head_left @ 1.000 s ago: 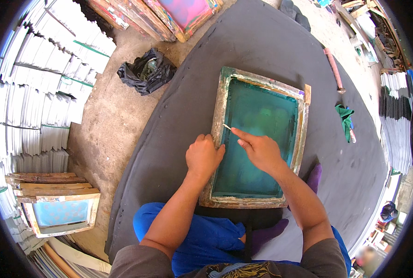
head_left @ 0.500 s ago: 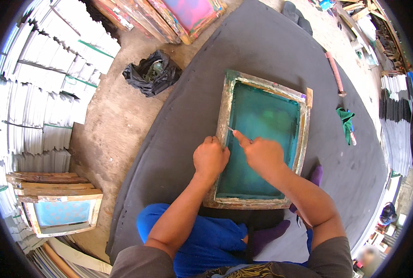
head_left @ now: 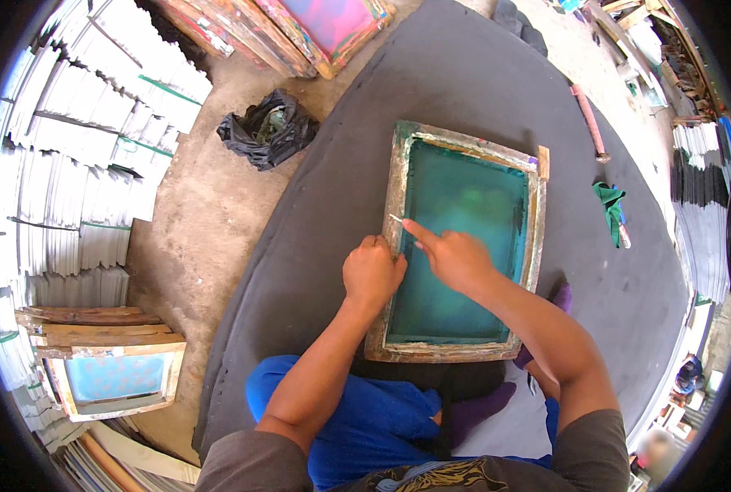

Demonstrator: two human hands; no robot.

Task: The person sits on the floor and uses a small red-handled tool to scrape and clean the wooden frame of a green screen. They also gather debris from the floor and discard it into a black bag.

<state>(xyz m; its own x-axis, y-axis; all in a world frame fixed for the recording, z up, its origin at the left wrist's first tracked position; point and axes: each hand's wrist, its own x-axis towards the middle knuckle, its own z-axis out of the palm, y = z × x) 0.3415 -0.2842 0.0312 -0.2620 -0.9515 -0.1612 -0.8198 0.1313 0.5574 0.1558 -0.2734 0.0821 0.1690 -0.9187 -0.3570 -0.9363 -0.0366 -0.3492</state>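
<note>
Beside the screen frame (head_left: 398, 172), a black bag (head_left: 267, 129) and stacked sheets (head_left: 70, 164).

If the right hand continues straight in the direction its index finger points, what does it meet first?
Probably the wooden frame's left rail, which the right hand nearly touches; beyond lies the grey mat.

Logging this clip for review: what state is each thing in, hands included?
Screen-printing frame: flat on the dark mat, green mesh up.
Left hand: fisted on the frame's left rail.
Right hand: forefinger out, pinching a thin white sliver at that rail.
Black plastic bag: crumpled, open.
Green rag: bunched on the mat.
</note>
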